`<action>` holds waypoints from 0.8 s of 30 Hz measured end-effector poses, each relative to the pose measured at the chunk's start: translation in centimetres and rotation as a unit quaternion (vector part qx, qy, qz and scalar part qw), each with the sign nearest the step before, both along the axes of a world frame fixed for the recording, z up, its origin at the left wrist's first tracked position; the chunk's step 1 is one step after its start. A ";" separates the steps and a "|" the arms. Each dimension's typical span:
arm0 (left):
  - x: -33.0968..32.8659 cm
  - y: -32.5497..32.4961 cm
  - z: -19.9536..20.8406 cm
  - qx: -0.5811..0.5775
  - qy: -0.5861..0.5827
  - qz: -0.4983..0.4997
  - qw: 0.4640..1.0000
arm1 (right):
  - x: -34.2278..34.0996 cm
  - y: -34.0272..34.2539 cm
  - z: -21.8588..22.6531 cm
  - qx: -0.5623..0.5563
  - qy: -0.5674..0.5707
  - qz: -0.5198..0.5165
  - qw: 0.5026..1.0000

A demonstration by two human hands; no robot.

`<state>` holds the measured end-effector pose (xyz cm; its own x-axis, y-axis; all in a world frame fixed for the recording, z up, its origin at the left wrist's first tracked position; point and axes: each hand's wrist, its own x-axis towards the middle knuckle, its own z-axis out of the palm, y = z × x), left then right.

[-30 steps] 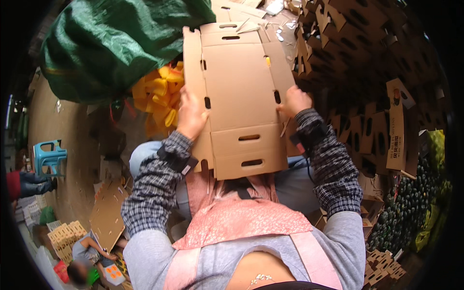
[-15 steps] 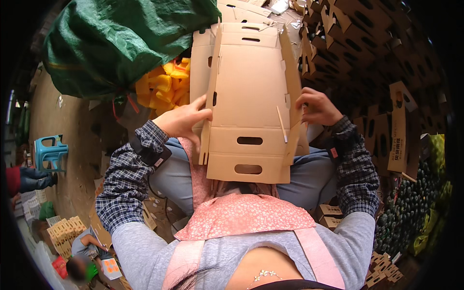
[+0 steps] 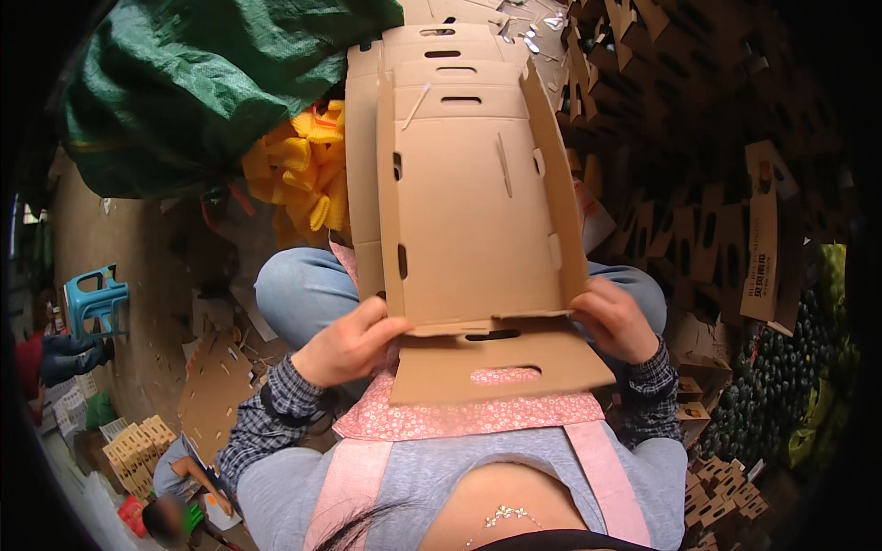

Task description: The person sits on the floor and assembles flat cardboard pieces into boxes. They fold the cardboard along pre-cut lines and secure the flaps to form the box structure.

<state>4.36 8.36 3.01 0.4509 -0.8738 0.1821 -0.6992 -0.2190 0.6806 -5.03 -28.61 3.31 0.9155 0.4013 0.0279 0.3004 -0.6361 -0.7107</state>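
A partly folded brown cardboard box (image 3: pixel 464 202) lies across my lap, its long side walls standing up. Its near end panel is folded up, and an outer flap (image 3: pixel 441 372) with an oval handle slot leans toward my pink flowered apron (image 3: pixel 478 418). My left hand (image 3: pixel 349 342) is closed, pinching the near left corner. At the near right corner, the fingers of my right hand (image 3: pixel 617 319) are bent round the cardboard. Two thin loose cardboard strips lie inside the box, one near the far end. Under it, another flat cardboard blank (image 3: pixel 364 174) shows along the left and far edges.
Left of the box are a big green sack (image 3: pixel 220 92) and a heap of yellow foam netting (image 3: pixel 303 165). Many cardboard boxes (image 3: pixel 684 230) crowd the right, beside dark round produce (image 3: pixel 776 395). A blue stool (image 3: pixel 96 303) and a seated person (image 3: pixel 184 477) are at the left.
Both hands have moved down from the side walls to the near corners. The near end panel has folded up, its outer flap tipping toward me. A strip now lies near the far end.
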 end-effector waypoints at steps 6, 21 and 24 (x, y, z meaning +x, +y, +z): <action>0.3 0.3 -4.4 0.027 0.158 0.034 0.986 | 0.3 1.2 -3.9 0.064 0.138 -0.053 0.987; 3.2 -7.1 -2.4 0.301 -0.398 0.052 0.865 | 4.4 6.7 -4.9 -0.305 -0.137 -0.077 0.939; 4.1 -8.2 -3.1 0.336 -0.379 -0.052 0.861 | 5.8 6.7 -6.0 -0.279 -0.025 0.002 0.960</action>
